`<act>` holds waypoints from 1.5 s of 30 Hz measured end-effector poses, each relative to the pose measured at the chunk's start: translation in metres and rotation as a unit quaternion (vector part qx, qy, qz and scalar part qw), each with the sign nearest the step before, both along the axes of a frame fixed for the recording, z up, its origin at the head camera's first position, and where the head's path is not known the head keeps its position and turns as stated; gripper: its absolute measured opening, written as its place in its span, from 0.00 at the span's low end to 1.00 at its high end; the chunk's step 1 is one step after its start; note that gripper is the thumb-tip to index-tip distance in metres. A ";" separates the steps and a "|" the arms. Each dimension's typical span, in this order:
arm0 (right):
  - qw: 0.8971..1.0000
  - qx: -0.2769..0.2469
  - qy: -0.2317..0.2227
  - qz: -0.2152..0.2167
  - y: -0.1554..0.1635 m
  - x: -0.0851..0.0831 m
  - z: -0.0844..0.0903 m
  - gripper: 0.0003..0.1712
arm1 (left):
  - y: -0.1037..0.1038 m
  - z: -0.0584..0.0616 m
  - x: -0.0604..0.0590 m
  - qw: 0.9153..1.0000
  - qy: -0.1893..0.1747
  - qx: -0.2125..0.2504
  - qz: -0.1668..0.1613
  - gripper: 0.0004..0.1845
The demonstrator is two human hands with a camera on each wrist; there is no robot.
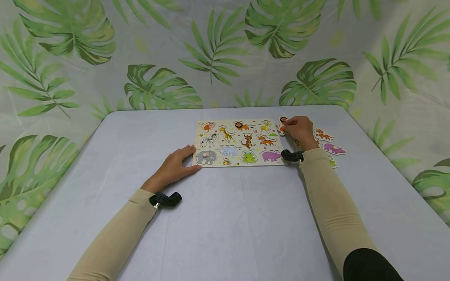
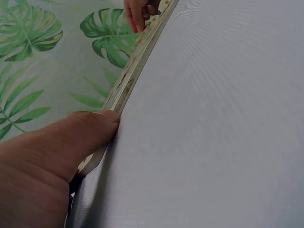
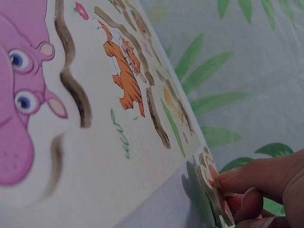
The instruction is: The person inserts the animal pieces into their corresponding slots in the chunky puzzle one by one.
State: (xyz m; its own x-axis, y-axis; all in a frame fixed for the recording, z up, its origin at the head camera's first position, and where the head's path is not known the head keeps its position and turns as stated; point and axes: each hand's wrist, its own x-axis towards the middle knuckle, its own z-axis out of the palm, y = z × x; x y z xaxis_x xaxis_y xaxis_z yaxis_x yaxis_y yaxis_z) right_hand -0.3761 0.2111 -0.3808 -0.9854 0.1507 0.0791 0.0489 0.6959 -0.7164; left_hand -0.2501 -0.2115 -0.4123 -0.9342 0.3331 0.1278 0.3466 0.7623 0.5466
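Fingertips point(image 3: 237, 179) of the right hand point(image 1: 299, 130) pinch a flat wooden animal piece point(image 3: 211, 187) just off the puzzle board's point(image 1: 239, 164) far right corner. Left hand point(image 1: 175, 166) lies flat, fingers straight, thumb against the rectangular board's near-left corner; its long axis runs left-right.

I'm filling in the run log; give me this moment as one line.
left hand: rests on puzzle board edge | right hand: pinches animal piece beside board | loose pieces: right of board
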 end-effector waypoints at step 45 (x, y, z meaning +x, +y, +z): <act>0.991 -0.016 0.024 0.129 -0.079 0.007 0.017 0.11 | -0.002 -0.002 0.001 0.999 0.007 0.032 -0.004 0.37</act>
State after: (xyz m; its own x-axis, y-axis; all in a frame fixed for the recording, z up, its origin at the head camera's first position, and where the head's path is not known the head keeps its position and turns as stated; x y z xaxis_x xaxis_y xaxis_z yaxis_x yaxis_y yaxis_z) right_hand -0.3688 0.1325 -0.3640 -0.9866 -0.1024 0.1268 -0.1628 0.6576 -0.7356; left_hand -0.2494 -0.2140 -0.4147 -0.9295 0.3318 0.1614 0.3604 0.7229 0.5895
